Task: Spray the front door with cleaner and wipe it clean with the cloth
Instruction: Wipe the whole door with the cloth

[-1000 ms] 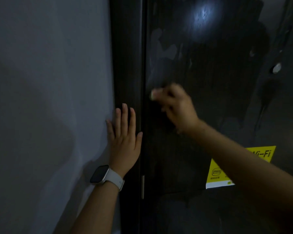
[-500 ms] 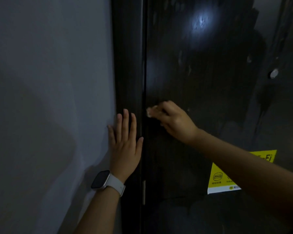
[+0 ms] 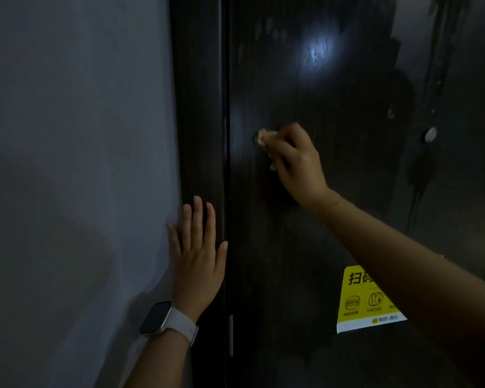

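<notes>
Door (image 3: 333, 219): dark and glossy, filling the middle and right of the view; a pale light reflection sits high on it, with faint smears nearby.
Right hand (image 3: 297, 163): fingers curled round the cloth, pressing it against the door left of centre, near the door's left edge.
Cloth (image 3: 262, 137): small and pale, bunched, only a bit showing past the fingertips; it touches the door.
Left hand (image 3: 198, 259): fingers straight and together, palm flat on the frame (image 3: 200, 107) where it meets the wall (image 3: 76, 163); it holds nothing.
Watch (image 3: 163, 317): dark face, light strap, on the left wrist.
Sticker (image 3: 361, 301): yellow, low on the door, partly hidden by the right forearm.
Peephole (image 3: 430, 134): small, round, at right.
</notes>
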`<state>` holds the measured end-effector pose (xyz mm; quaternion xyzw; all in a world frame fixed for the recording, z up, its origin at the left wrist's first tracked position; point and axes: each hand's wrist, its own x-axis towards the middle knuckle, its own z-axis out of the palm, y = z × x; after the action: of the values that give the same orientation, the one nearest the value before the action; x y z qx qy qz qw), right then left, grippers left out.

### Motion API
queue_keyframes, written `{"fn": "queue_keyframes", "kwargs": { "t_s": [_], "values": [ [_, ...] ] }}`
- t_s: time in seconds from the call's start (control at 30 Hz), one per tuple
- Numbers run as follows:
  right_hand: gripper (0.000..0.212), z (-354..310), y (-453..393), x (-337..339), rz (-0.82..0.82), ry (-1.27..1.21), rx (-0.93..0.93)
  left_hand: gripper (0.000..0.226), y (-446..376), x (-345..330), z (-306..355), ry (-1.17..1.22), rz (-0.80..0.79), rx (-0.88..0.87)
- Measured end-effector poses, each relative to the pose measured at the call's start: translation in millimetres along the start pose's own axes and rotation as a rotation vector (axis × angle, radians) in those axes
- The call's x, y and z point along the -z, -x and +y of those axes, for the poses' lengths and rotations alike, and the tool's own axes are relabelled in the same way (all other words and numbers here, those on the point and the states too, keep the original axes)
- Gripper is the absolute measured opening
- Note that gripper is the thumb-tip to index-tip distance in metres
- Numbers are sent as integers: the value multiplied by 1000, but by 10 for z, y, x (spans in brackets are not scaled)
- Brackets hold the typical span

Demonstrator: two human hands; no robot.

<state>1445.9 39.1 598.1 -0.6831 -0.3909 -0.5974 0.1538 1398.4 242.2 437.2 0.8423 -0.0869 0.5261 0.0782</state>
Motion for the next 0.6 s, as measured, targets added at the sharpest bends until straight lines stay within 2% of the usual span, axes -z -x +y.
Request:
{"fn": "queue_keyframes", "kwargs": {
  "t_s": [0.07, 0.2, 0.3, 0.4, 0.6],
  "values": [
    [23, 91, -113, 87, -6, -9, -8, 73, 0, -2, 3, -11, 2, 1],
    [24, 269, -759, 207, 182, 18, -236, 74, -5, -6, -10, -21, -8, 0],
    [29, 179, -752, 116, 202, 0, -244, 74, -11, 7, -11, 9, -25, 4],
    [29, -73, -159, -56, 98, 18, -129, 73, -6, 67, 7, 69, -33, 7],
    [32, -575, 1287, -290, -262, -117, -8, 73, 247, 23, 82, 166, -45, 61]
  ]
}}
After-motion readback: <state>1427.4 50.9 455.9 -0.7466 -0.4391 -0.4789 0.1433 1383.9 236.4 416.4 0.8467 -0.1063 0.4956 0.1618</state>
